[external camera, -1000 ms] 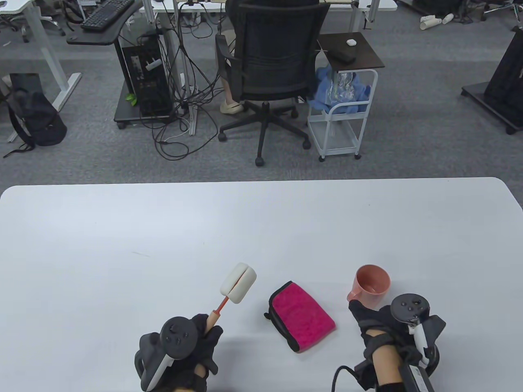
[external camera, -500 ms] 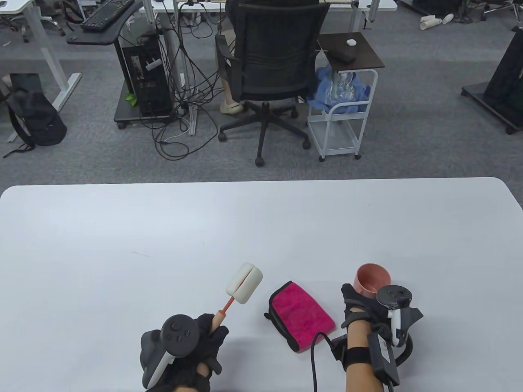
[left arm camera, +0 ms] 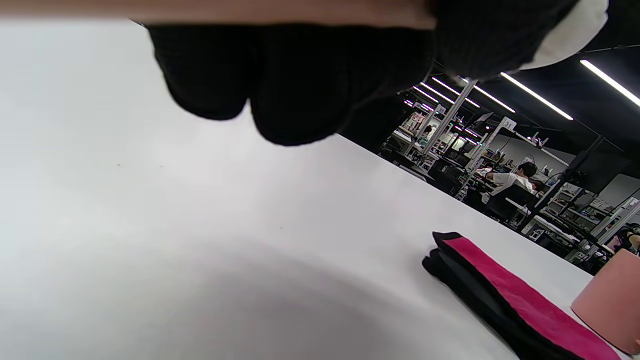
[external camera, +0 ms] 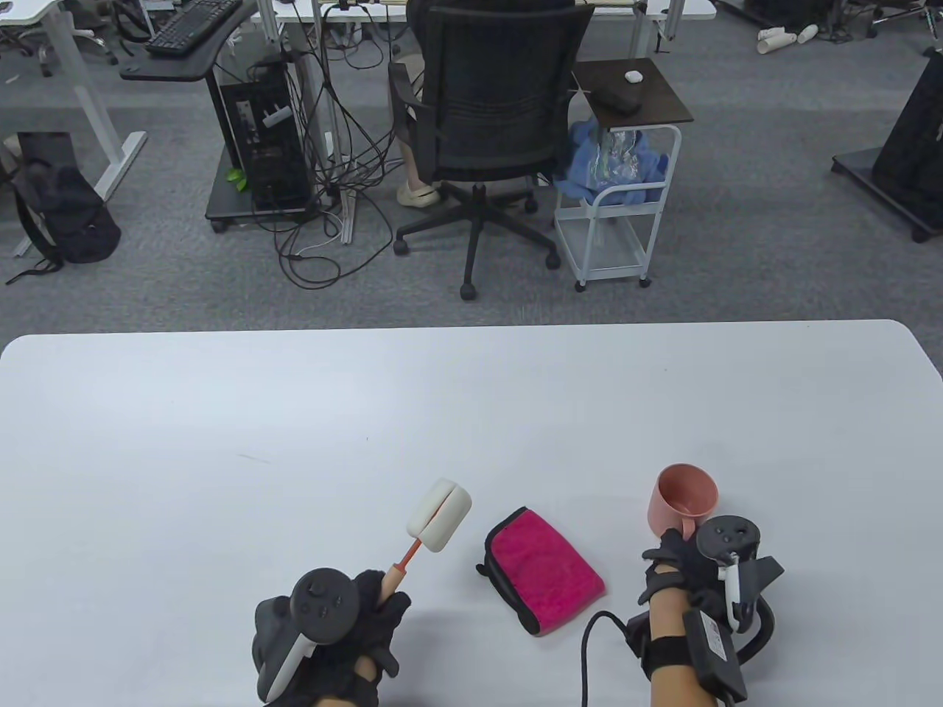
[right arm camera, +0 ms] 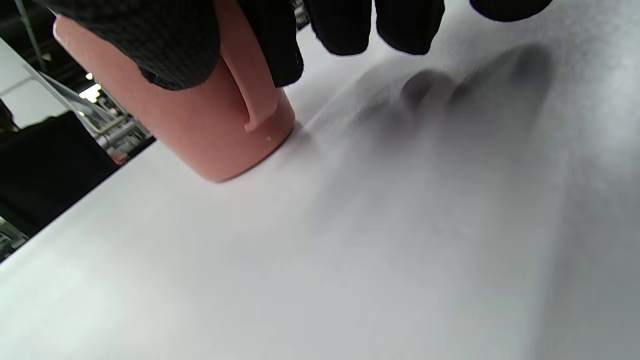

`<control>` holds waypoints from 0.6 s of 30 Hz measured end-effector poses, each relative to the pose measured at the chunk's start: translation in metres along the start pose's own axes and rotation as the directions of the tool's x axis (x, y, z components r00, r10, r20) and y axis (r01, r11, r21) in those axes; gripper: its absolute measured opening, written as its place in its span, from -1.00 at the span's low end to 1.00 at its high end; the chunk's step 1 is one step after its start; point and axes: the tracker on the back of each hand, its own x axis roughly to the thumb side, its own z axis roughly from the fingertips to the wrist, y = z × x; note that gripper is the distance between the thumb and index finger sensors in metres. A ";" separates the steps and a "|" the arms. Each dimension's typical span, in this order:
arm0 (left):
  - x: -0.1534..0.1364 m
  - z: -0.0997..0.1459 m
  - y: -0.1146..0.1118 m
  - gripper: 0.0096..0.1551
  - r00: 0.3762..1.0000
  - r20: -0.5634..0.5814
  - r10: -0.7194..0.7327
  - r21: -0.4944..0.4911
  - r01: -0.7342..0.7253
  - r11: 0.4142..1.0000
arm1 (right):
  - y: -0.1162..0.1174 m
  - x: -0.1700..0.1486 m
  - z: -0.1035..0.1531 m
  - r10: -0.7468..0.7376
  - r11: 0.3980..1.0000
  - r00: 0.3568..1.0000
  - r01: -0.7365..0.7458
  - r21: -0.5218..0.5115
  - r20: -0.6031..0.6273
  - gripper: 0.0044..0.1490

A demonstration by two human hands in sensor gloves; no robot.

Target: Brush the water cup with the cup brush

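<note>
A pink water cup (external camera: 685, 499) stands upright on the white table (external camera: 471, 412) at the front right. My right hand (external camera: 674, 546) grips its handle from the near side. In the right wrist view the thumb and a finger close around the handle (right arm camera: 250, 90) of the cup (right arm camera: 190, 135), whose base rests on the table. My left hand (external camera: 383, 589) holds the cup brush by its orange handle (external camera: 394, 576) at the front left. Its white sponge head (external camera: 439, 515) points up and away, above the table. In the left wrist view only the curled fingers (left arm camera: 290, 85) show.
A folded magenta cloth with black edging (external camera: 544, 571) lies between the two hands; it also shows in the left wrist view (left arm camera: 520, 307), with the cup (left arm camera: 612, 305) beyond it. A cable (external camera: 589, 648) trails from my right wrist. The table's far edge faces an office chair (external camera: 493, 125).
My right hand has closed on the cup's handle. The cup has turned so its handle faces me and has shifted slightly right. My left hand and the brush have drifted slightly to the right.
</note>
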 end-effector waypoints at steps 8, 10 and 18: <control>-0.002 -0.001 -0.001 -0.43 1.000 0.021 -0.004 0.003 0.004 1.000 | -0.037 -0.005 0.001 -0.131 0.981 0.908 0.177 -0.081 0.398 -0.57; -0.001 -0.002 -0.003 -0.43 0.999 0.031 -0.012 -0.006 0.012 1.000 | -0.045 0.001 0.012 -0.057 0.984 0.838 0.138 -0.111 0.542 -0.58; 0.002 -0.002 -0.006 -0.40 0.988 0.124 0.095 -0.035 -0.092 0.995 | -0.042 0.013 0.076 0.129 0.975 0.433 0.106 -0.193 0.892 -0.61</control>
